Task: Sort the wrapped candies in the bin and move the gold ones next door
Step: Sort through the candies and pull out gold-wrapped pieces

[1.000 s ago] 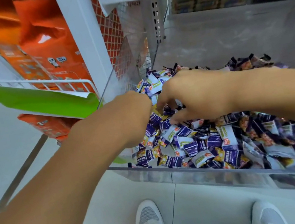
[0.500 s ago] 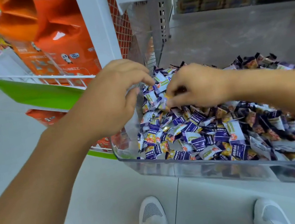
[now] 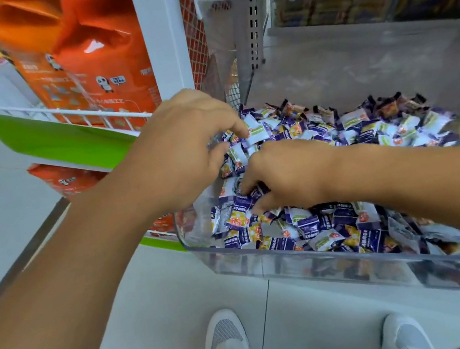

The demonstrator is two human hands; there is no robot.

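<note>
Over a clear plastic bin point(image 3: 314, 261) of wrapped candies point(image 3: 339, 225), both hands are still sorting; left hand point(image 3: 187, 148) fingering a white wrapper point(image 3: 257, 134); right hand point(image 3: 287, 173) curling into the pile, its catch hidden; next, picking gold.

Wrapped candies point(image 3: 308, 226) are printed in purple, white and yellow; the bin point(image 3: 300, 266) is clear; orange bags point(image 3: 85, 55) are marked with pandas; the basket point(image 3: 42, 110) is white, green-fronted
</note>
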